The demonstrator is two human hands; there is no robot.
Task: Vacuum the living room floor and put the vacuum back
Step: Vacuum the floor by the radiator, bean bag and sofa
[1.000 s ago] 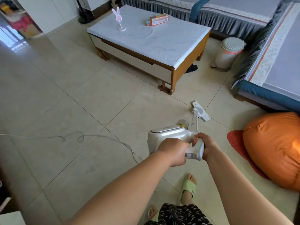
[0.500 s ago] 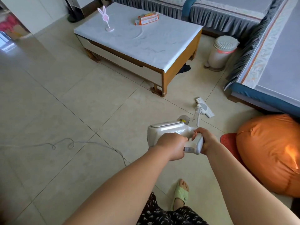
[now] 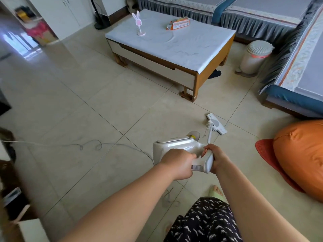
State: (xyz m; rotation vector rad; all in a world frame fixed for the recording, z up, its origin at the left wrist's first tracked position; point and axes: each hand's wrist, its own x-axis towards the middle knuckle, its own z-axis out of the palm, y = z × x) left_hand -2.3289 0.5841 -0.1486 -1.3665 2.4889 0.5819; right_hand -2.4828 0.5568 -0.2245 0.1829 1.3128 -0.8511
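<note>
- We saw a white stick vacuum [image 3: 176,145] held out low over the tiled floor [image 3: 83,105], its body just ahead of the person's hands.
- The left hand [image 3: 176,163] was clenched round the vacuum's handle [image 3: 202,164] from the left, fingers curled under it.
- The right hand [image 3: 215,158] grasped the same handle from the right, thumb and fingers wrapped over its top end.
- The wand ran forward and down to the floor head [image 3: 217,124], which lay flat on the tiles between the coffee bench [image 3: 174,48] and an orange beanbag [image 3: 302,154].
- A thin grey power cord [image 3: 90,145] trailed in loops across the floor from the left edge toward the vacuum body.
- On the bench stood a pink-and-white rabbit figure [image 3: 138,23] and, well apart from it, an orange snack packet [image 3: 178,23].
- A white pedal bin [image 3: 253,56] stood on the floor beside the bench, near a blue-and-grey sofa [image 3: 297,75].
- A red mat [image 3: 265,151] showed from under the beanbag.
- One foot in a green slipper [image 3: 215,193] showed below the hands, above a dark patterned garment [image 3: 204,222].
</note>
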